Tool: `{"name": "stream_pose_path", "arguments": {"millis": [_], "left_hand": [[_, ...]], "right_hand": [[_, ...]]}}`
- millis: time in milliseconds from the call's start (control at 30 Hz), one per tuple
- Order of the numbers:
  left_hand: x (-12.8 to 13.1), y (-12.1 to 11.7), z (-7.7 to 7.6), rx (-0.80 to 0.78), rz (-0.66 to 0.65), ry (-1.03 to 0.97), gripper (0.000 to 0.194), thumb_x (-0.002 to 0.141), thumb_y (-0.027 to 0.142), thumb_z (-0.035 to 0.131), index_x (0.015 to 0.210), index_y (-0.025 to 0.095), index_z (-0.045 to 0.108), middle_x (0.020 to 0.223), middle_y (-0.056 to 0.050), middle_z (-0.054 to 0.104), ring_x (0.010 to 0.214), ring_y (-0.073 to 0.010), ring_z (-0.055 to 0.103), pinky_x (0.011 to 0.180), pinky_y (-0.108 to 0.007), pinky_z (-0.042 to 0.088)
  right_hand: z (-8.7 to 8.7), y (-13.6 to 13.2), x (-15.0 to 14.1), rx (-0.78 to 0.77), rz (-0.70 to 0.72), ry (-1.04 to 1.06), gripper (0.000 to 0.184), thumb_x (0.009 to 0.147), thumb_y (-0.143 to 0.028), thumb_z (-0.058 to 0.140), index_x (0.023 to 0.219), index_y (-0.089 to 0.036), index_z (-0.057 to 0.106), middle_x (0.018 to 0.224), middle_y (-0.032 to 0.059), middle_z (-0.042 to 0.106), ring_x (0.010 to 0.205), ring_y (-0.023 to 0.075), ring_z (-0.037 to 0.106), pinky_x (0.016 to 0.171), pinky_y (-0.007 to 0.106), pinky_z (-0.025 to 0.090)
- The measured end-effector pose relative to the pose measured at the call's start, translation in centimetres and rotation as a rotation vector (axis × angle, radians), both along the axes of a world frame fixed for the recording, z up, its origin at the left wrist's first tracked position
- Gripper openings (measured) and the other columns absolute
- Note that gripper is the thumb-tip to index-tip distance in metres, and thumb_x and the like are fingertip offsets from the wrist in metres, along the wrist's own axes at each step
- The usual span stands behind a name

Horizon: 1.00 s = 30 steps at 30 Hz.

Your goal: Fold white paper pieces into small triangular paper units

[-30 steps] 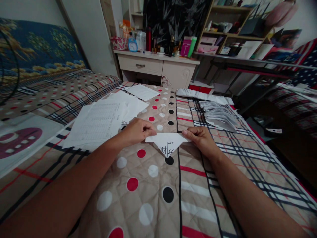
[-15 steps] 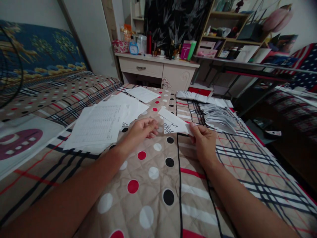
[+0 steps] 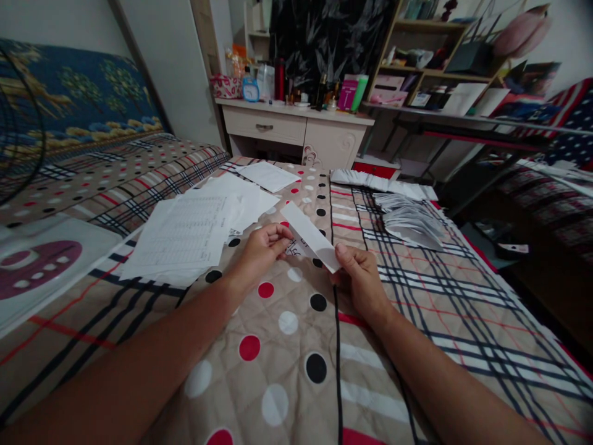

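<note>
A partly folded white sheet of paper (image 3: 311,236) with dark handwriting is held above the polka-dot bedspread (image 3: 282,346). My right hand (image 3: 361,278) pinches its near right end between thumb and fingers. At the paper's left edge, my left hand (image 3: 265,250) has its thumb and fingertips closed on the written part. To the left lies a spread of white sheets (image 3: 178,232), the top one printed with faint rows. Off to the right are a pile of folded papers (image 3: 410,219) and, behind it, a long row of folded white paper (image 3: 382,183).
A single white sheet (image 3: 269,176) lies toward the bed's far end. At the left is a clear plastic bag (image 3: 50,259) with a purple print. A white dresser (image 3: 291,127) crowded with bottles and boxes stands beyond the bed. A fan's edge (image 3: 28,123) shows at far left.
My right hand has moved left and slightly nearer, turning the paper so its blank folded strip slants toward me. My left fingers, apart from it before, now meet its left edge.
</note>
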<state>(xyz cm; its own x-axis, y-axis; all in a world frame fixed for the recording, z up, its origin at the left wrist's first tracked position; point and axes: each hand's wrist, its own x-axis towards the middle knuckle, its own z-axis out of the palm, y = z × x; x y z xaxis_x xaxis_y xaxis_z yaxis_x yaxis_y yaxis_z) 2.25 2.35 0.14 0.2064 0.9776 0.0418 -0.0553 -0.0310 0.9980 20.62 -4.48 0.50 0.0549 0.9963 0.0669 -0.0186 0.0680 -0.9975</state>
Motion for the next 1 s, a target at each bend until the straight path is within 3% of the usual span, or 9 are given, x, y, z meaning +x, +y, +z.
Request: {"name": "stream_pose_path", "arguments": {"millis": [233, 467, 833, 1000], "left_hand": [[0.1, 0.1, -0.2, 0.117, -0.083, 0.088, 0.006, 0.071, 0.012, 0.057, 0.077, 0.016, 0.057, 0.073, 0.002, 0.059, 0.063, -0.0085, 0.053, 0.058, -0.020, 0.041], [0.2, 0.1, -0.7, 0.182, -0.170, 0.113, 0.005, 0.072, 0.014, 0.057, 0.077, 0.016, 0.059, 0.073, 0.001, 0.061, 0.067, -0.0111, 0.057, 0.065, -0.024, 0.045], [0.2, 0.2, -0.8, 0.182, -0.183, 0.052, 0.004, 0.071, 0.012, 0.060, 0.073, 0.015, 0.059, 0.071, 0.001, 0.061, 0.066, -0.0099, 0.057, 0.065, -0.022, 0.045], [0.1, 0.2, -1.0, 0.183, -0.164, 0.080, 0.004, 0.071, 0.016, 0.060, 0.075, 0.016, 0.060, 0.074, 0.000, 0.064, 0.069, -0.0117, 0.059, 0.066, -0.024, 0.046]], "right_hand": [[-0.5, 0.2, -0.1, -0.070, 0.067, 0.159, 0.046, 0.082, -0.056, 0.063, 0.058, -0.017, 0.058, 0.052, -0.0003, 0.051, 0.048, 0.0103, 0.045, 0.047, 0.023, 0.033], [0.1, -0.1, -0.5, -0.157, 0.102, 0.201, 0.036, 0.073, -0.048, 0.074, 0.061, -0.017, 0.062, 0.052, -0.0017, 0.051, 0.045, 0.0091, 0.041, 0.044, 0.023, 0.034], [0.1, -0.2, -0.7, -0.212, 0.186, 0.300, 0.034, 0.069, -0.049, 0.077, 0.066, -0.016, 0.066, 0.057, 0.0002, 0.058, 0.048, 0.0109, 0.047, 0.048, 0.024, 0.040], [-0.2, 0.0, -0.5, -0.184, 0.183, 0.252, 0.030, 0.075, -0.045, 0.070, 0.068, -0.017, 0.065, 0.060, 0.0006, 0.059, 0.050, 0.0119, 0.049, 0.050, 0.025, 0.042]]}}
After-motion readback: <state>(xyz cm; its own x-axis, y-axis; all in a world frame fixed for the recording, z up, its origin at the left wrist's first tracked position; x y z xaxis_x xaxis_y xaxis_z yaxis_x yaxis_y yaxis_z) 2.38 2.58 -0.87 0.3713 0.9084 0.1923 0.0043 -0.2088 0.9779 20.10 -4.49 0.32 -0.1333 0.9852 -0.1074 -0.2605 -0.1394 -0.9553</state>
